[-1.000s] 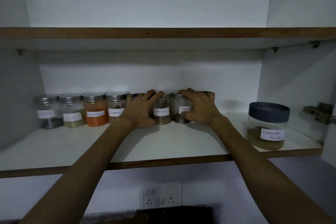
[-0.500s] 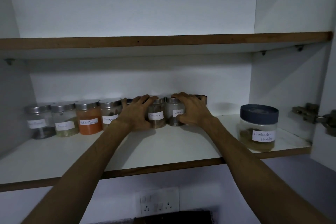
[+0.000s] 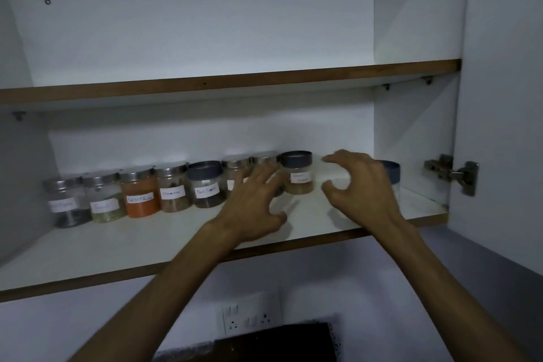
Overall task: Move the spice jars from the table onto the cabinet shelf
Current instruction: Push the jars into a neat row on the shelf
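Both forearms reach up & fwd. Left hand (image 3: 255, 203) palm down, fingers (image 3: 266, 175) spread, empty. Right hand (image 3: 360, 187) raised, fingers curled into loose claw, empty too.

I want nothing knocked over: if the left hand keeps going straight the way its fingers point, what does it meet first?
Probably the steel-lidded jar right behind the left hand's fingertips, beside the dark-lidded jar. Blur hides whether they already touch.

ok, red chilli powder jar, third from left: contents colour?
Orange-red powder in the red chilli powder jar, head view.
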